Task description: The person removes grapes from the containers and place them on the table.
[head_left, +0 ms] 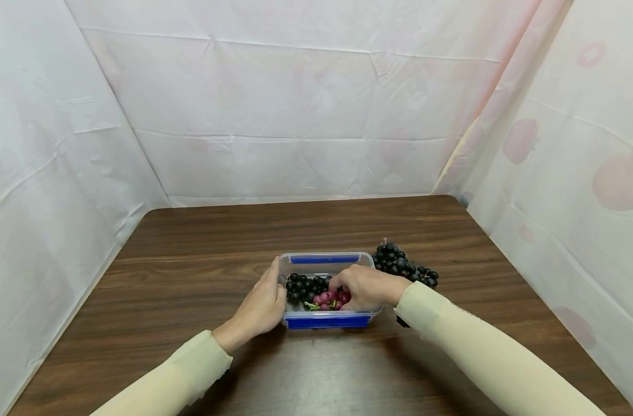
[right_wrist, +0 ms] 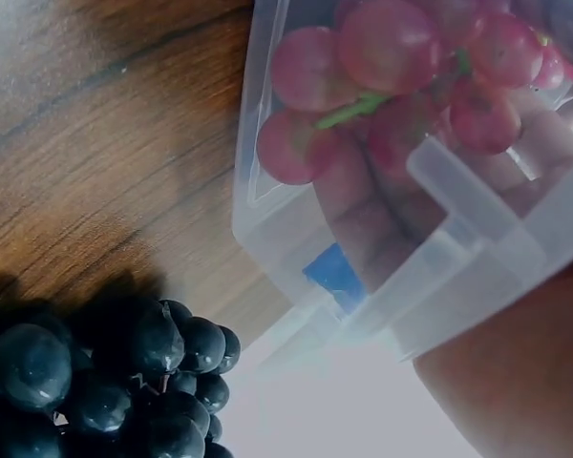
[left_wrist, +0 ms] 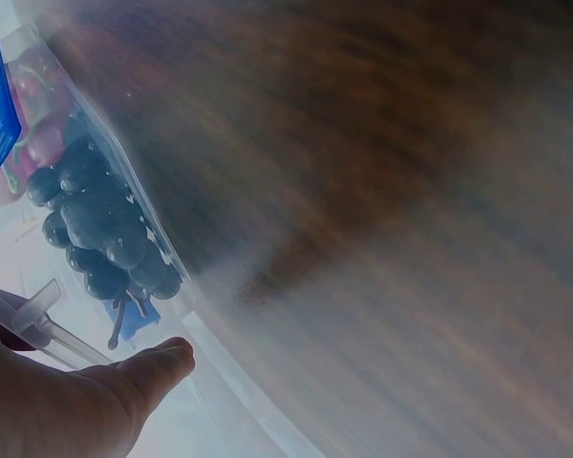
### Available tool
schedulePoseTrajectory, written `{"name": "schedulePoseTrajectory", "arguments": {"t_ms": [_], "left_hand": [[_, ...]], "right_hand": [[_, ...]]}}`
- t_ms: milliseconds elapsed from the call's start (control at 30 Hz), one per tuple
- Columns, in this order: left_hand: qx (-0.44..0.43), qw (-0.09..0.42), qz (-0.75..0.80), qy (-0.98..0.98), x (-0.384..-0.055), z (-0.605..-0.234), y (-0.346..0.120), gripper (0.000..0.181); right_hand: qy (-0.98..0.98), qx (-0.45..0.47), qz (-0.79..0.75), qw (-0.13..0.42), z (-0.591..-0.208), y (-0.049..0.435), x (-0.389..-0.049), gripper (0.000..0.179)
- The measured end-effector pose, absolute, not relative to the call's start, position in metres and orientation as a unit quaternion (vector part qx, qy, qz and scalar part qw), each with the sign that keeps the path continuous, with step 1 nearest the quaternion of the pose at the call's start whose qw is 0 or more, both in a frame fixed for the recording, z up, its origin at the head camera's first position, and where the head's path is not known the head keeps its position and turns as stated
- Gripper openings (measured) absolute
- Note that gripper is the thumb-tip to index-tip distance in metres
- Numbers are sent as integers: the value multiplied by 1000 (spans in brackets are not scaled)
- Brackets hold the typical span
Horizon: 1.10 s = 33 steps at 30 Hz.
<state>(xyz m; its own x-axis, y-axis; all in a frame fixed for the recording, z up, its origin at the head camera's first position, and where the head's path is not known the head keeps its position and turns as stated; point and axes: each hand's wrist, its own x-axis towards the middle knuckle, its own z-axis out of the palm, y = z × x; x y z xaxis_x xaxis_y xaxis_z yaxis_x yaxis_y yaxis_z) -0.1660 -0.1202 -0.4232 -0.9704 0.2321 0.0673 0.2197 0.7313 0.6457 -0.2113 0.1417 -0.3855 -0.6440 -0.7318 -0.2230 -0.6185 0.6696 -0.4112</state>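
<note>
A clear plastic container with blue latches stands on the table. Inside, a bunch of black grapes lies toward the left and a bunch of red grapes with green stems is at the right. My left hand rests against the container's left wall, its thumb straight in the left wrist view. From the right side, my right hand reaches over the rim, fingers curled around the red grapes. Through the clear wall in the right wrist view, the red grapes lie against the hand, some fingers hidden.
A second bunch of black grapes lies on the brown wooden table, just right of the container. White sheeting surrounds the table at the back and both sides.
</note>
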Motion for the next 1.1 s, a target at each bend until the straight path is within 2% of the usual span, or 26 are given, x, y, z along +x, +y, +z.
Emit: {"name": "schedulePoseTrajectory", "arguments": {"t_ms": [167,667,1100], "left_hand": [[125,7,348,929,-166,-424,-121,66],[126,7,346,930,-167,-424,-121,67],[123,7,345,931,-166,-424,-121,67]], "right_hand": [[883,-391,-157,204,-385,144,-212,37],[849,-418,-220,238,-385,149,-217,25],[852,-407,-223,241,-385,148,-216,27]]}}
